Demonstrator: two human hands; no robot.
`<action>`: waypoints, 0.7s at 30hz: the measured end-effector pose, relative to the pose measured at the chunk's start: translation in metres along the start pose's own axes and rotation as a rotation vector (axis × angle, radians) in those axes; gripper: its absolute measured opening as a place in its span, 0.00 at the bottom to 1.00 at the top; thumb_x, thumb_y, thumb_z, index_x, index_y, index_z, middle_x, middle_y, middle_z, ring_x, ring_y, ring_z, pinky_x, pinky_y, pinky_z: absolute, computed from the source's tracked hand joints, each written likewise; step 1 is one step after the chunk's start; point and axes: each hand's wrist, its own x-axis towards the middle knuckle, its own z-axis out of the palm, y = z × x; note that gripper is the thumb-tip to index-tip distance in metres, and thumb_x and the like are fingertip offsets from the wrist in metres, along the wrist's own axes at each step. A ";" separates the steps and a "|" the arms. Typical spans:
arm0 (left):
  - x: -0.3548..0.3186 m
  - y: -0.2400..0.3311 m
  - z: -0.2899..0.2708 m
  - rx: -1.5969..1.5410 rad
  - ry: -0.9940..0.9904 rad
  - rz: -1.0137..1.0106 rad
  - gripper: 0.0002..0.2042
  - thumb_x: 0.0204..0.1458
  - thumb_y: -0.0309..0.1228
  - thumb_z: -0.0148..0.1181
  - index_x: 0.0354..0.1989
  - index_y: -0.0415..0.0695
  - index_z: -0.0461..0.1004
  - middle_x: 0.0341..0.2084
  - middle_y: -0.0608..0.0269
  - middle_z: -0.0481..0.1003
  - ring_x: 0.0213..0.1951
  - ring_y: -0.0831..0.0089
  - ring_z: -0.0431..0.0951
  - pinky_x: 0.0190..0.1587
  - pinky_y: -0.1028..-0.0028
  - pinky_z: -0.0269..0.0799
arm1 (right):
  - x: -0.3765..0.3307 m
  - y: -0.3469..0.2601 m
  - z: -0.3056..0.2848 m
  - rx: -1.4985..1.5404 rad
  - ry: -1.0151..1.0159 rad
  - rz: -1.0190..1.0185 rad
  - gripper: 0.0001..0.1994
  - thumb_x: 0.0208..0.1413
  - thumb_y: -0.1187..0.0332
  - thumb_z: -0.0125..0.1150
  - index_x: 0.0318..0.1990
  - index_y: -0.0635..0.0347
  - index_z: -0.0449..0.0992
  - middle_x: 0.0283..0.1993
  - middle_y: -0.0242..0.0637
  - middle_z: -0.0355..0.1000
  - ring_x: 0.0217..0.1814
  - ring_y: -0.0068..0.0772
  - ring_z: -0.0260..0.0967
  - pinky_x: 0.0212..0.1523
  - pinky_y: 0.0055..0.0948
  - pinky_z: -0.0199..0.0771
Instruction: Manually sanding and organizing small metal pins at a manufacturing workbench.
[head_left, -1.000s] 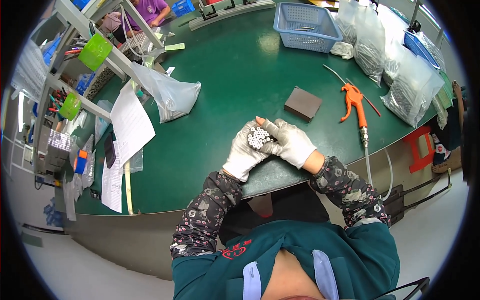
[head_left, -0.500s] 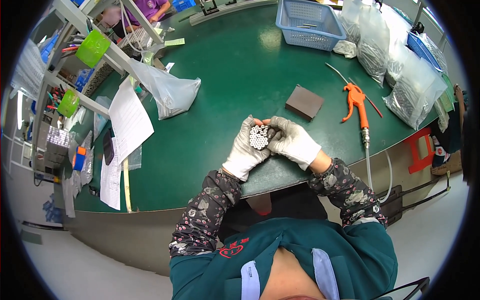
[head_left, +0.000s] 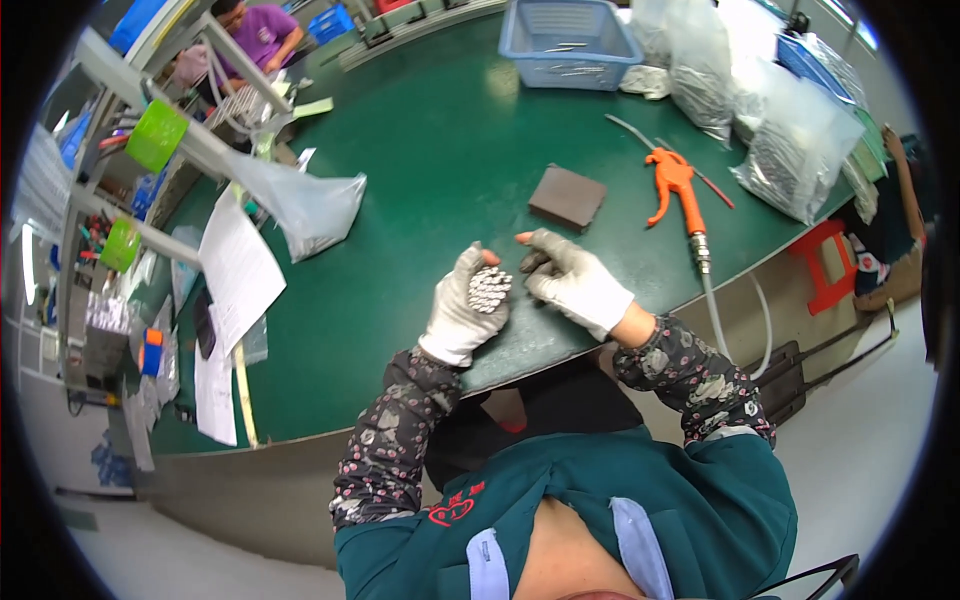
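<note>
Near the centre of the frame, the left hand [head_left: 458,318] grasps a bundle of slender pale tubes [head_left: 490,289], ends tilted toward the camera. Just right of them, apart, the right hand [head_left: 580,288] curls its fingers; whether they pinch anything, I cannot tell.

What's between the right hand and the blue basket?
A brown block on the green table, nearer the right hand than the blue basket. The head view shows it.
</note>
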 end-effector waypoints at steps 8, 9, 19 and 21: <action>-0.028 -0.004 -0.006 -0.283 0.114 -0.253 0.29 0.35 0.15 0.58 0.50 0.45 0.58 0.32 0.67 0.67 0.28 0.81 0.71 0.33 0.82 0.70 | -0.010 -0.027 -0.078 -0.935 0.636 -0.263 0.13 0.47 0.67 0.48 0.39 0.64 0.71 0.38 0.47 0.71 0.40 0.46 0.69 0.40 0.34 0.70; -0.030 0.015 -0.010 -0.404 0.131 -0.303 0.27 0.36 0.14 0.57 0.48 0.45 0.59 0.29 0.67 0.67 0.27 0.81 0.70 0.34 0.82 0.70 | -0.008 -0.027 -0.098 -1.080 0.726 -0.111 0.14 0.47 0.64 0.48 0.38 0.63 0.71 0.39 0.45 0.71 0.41 0.45 0.69 0.41 0.35 0.70; -0.108 0.098 -0.020 -0.892 0.027 -0.600 0.25 0.37 0.15 0.59 0.46 0.43 0.59 0.26 0.62 0.69 0.31 0.76 0.73 0.35 0.77 0.71 | 0.000 0.009 -0.179 -0.841 0.582 0.502 0.19 0.38 0.59 0.54 0.37 0.62 0.73 0.32 0.48 0.73 0.33 0.43 0.73 0.35 0.34 0.71; -0.125 0.109 -0.012 -0.851 0.033 -0.718 0.26 0.37 0.15 0.61 0.46 0.41 0.58 0.25 0.61 0.68 0.29 0.72 0.72 0.37 0.71 0.71 | -0.016 0.024 -0.194 -0.592 0.728 0.164 0.19 0.39 0.60 0.57 0.36 0.66 0.69 0.22 0.40 0.70 0.18 0.30 0.67 0.22 0.28 0.68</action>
